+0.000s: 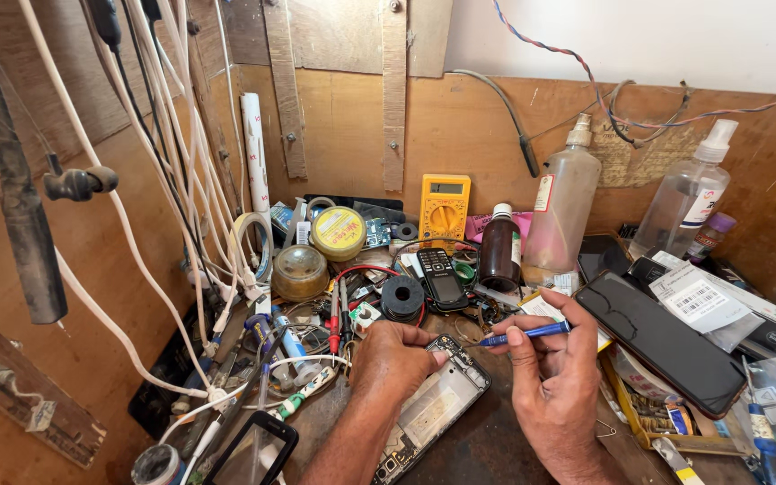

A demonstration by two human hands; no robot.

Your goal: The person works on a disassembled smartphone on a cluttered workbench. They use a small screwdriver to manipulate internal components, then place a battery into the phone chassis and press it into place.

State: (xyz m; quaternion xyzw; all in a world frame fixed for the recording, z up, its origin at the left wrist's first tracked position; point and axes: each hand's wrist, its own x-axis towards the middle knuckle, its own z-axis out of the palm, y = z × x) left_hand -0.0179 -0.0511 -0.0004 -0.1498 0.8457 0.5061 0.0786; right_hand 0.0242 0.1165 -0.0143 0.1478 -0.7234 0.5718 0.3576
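An opened phone (430, 411) lies on the workbench in front of me with its inner frame and boards showing. My left hand (394, 357) rests on its top edge, fingers curled over the corner and holding it down. My right hand (551, 375) grips a thin blue screwdriver (528, 334), held nearly level, its tip pointing left toward the phone's upper corner, just above it. Whether the tip touches the phone I cannot tell.
A yellow multimeter (444, 208), a dark brown bottle (499, 249), two clear spray bottles (564, 207), a small keypad phone (439, 277), a black phone (658, 341) lying flat at right, a round tin (338, 233), white cables (168, 171) hanging at left, loose tools and another phone (253, 449) at bottom left.
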